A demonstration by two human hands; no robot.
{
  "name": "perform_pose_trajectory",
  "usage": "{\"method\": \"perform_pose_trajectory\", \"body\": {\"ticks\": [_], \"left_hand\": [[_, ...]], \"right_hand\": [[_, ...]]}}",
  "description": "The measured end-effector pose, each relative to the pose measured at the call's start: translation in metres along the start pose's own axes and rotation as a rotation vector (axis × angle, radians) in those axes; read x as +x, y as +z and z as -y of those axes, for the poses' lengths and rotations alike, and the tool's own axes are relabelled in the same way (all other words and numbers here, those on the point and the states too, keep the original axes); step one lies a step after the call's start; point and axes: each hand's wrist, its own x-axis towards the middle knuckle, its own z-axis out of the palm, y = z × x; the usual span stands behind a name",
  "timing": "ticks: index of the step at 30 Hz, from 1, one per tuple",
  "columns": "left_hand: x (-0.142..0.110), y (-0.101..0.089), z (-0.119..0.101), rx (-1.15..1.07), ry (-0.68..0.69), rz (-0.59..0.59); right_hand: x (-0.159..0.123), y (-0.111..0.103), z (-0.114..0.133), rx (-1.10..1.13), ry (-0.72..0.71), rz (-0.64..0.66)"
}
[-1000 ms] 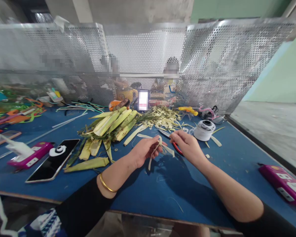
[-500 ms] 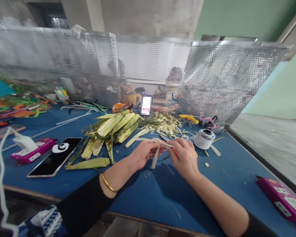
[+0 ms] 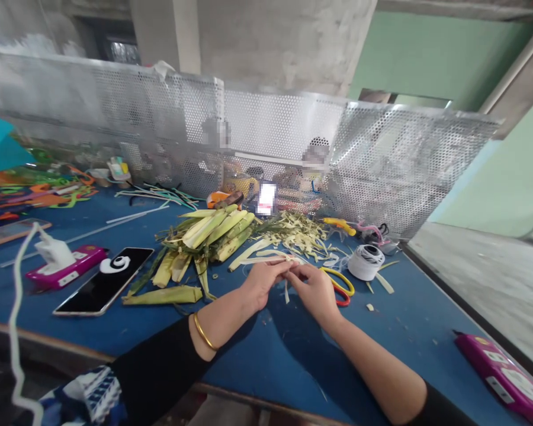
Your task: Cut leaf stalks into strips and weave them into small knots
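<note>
Pale husk strips (image 3: 263,259) are pinched between my two hands over the middle of the blue table. My left hand (image 3: 263,283) has its thumb and fingers closed on them. My right hand (image 3: 314,289) meets it from the other side, fingertips pressed together on the same strips. One strip end hangs below the fingers, and another sticks out to the left. Just beyond my right hand lie scissors (image 3: 345,283) with yellow and red handles, partly hidden by the hand. A white thread spool (image 3: 366,262) stands to their right.
Corn husks (image 3: 217,232) lie piled left of my hands, with husk shreds (image 3: 299,229) behind. A phone (image 3: 104,284) and a magenta power strip (image 3: 68,267) are at left; another power strip (image 3: 500,370) is at right. A perforated metal screen (image 3: 275,127) borders the back, people behind it.
My right hand has turned and drawn closer to my left, its fingertips now meeting the left ones. The scissor handles have come into sight beside it. The camera view has shifted slightly.
</note>
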Motion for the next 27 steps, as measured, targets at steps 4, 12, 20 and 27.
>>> {"method": "perform_pose_trajectory", "body": {"ticks": [4, 12, 20, 27], "left_hand": [[0.001, 0.0, -0.002, -0.062, 0.005, -0.017], [0.0, 0.002, -0.002, -0.125, -0.082, -0.048], [-0.004, 0.0, -0.014, 0.046, -0.084, 0.026], [-0.01, 0.003, -0.019, 0.249, -0.193, 0.184]], "right_hand": [[0.005, 0.005, 0.005, 0.055, -0.092, 0.002], [-0.001, 0.003, 0.004, 0.093, -0.153, 0.015], [0.001, -0.019, 0.0, 0.014, -0.168, -0.059], [0.013, -0.026, -0.016, 0.434, 0.188, 0.12]]}}
